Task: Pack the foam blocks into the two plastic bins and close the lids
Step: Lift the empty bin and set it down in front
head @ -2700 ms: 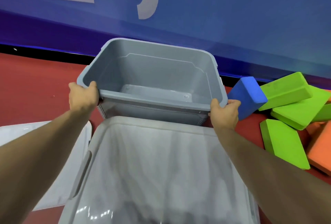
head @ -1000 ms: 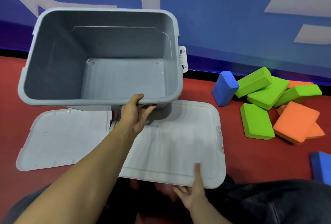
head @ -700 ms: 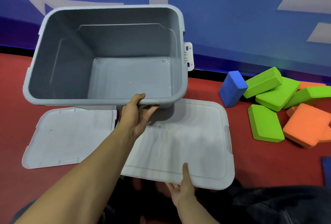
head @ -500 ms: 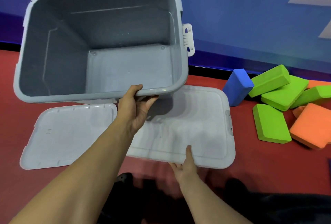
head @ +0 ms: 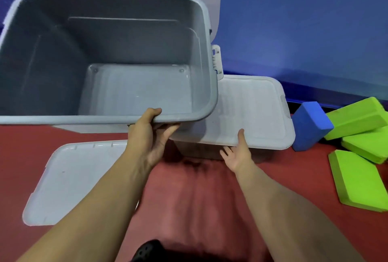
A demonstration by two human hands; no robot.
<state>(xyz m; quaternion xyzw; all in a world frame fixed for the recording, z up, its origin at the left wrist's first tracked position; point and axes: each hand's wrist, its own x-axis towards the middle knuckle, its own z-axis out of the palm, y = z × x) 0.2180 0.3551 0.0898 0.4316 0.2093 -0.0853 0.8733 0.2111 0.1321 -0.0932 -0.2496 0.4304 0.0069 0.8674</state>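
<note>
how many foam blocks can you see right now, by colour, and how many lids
blue foam block: 1
green foam blocks: 3
lids: 2, one flat on the floor, one raised on the right
total: 6
No orange block is in view.

Single head-worn wide-angle view, looking forward and down, close over the floor [head: 199, 198], facing a blue wall [head: 294, 20]
</note>
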